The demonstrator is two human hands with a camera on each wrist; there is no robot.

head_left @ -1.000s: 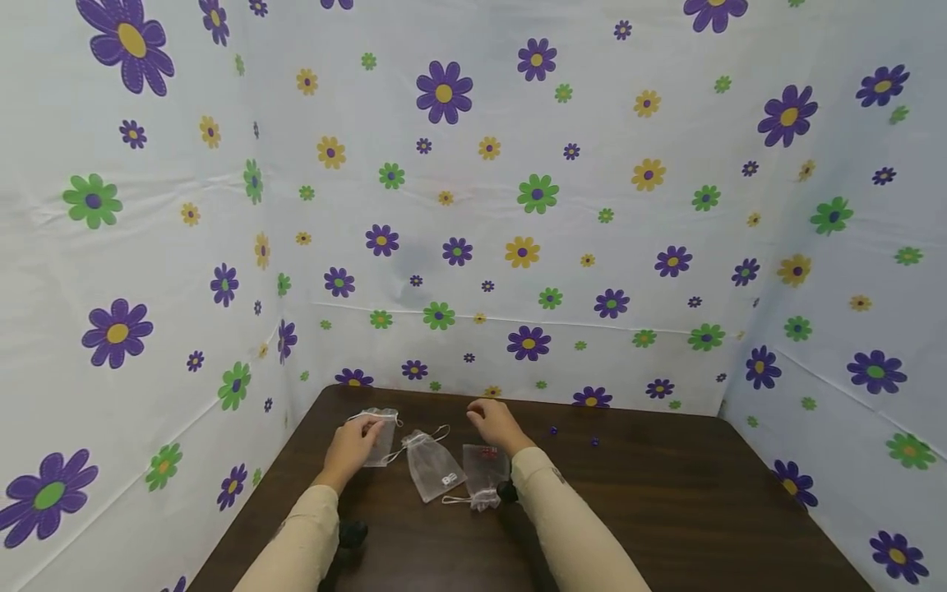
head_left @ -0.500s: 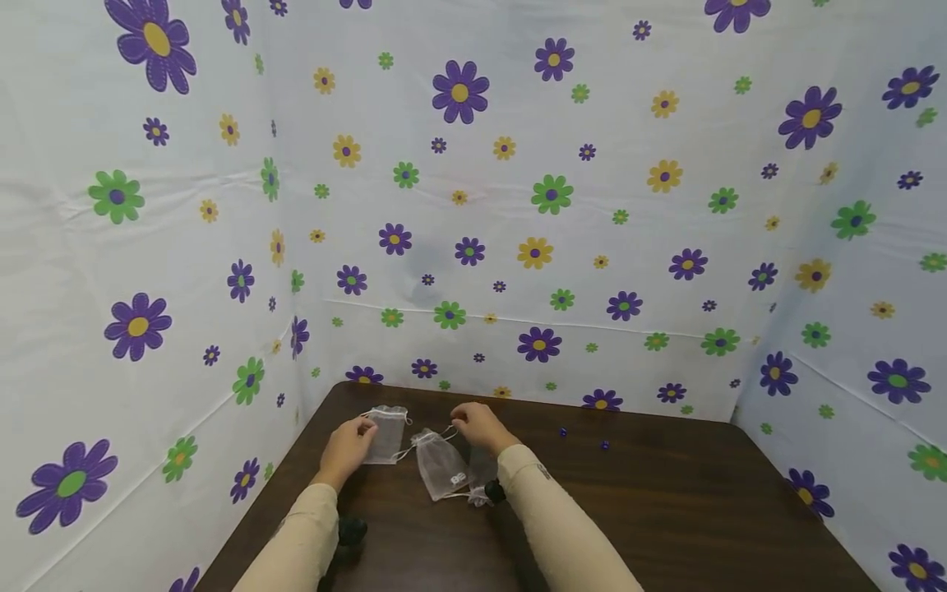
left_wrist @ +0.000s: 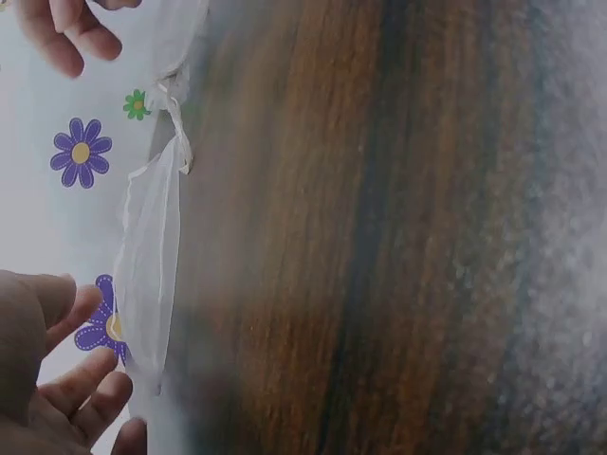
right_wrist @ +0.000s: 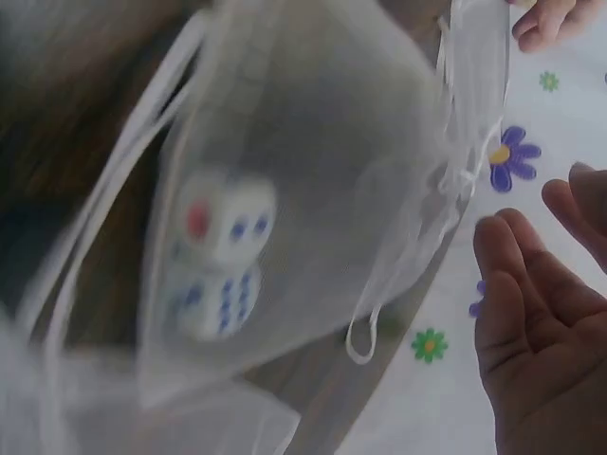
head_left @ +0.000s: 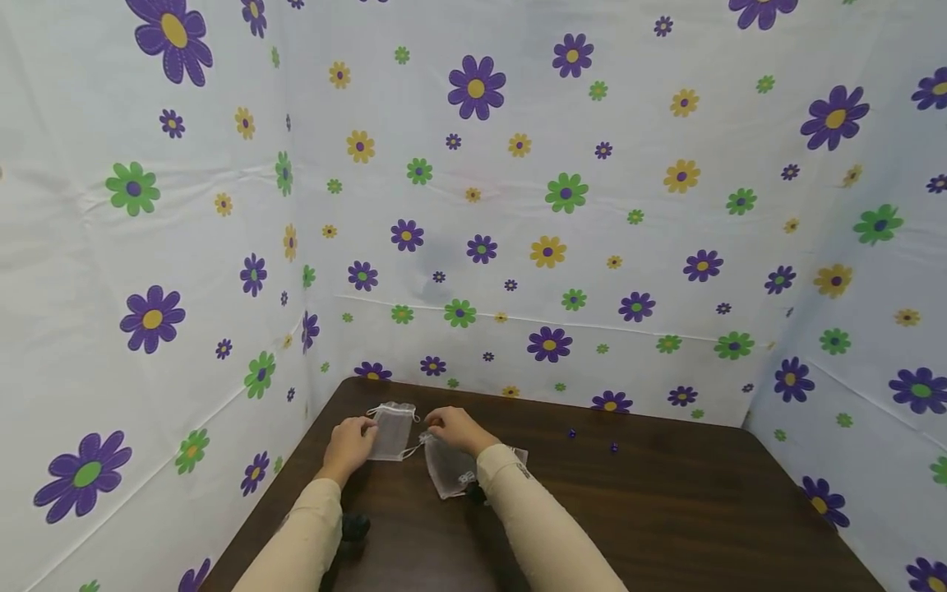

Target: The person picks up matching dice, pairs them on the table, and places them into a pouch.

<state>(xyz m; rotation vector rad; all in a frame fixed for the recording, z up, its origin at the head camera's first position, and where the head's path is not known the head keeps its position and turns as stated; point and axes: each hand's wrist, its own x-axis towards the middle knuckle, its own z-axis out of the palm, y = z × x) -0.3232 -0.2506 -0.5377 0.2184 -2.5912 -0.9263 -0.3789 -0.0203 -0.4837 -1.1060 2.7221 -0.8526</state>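
Note:
My left hand (head_left: 351, 444), fingers loosely bent, is at the left edge of a sheer white drawstring pouch (head_left: 392, 434) lying flat on the table; nothing shows in its grasp. In the left wrist view the pouch (left_wrist: 150, 265) reaches past those fingers (left_wrist: 102, 403). Over the top of a second sheer pouch (head_left: 442, 467) hovers my right hand (head_left: 459, 429), its fingers relaxed and apart from the mesh in the right wrist view. Two white dice (right_wrist: 228, 223) with blue and red pips show through that pouch. A third pouch (head_left: 521, 455) is mostly hidden beneath the right forearm.
Two small purple dice (head_left: 572, 433) lie to the right on the dark wooden table (head_left: 681, 510). White flower-printed cloth (head_left: 503, 197) rises behind the table and along both sides. Black wrist-worn devices (head_left: 355, 527) sit under the forearms.
My right hand has moved left, from above the third pouch to the top of the second, its forearm now covering the third. My left hand stays by the first pouch. The head view has turned slightly left.

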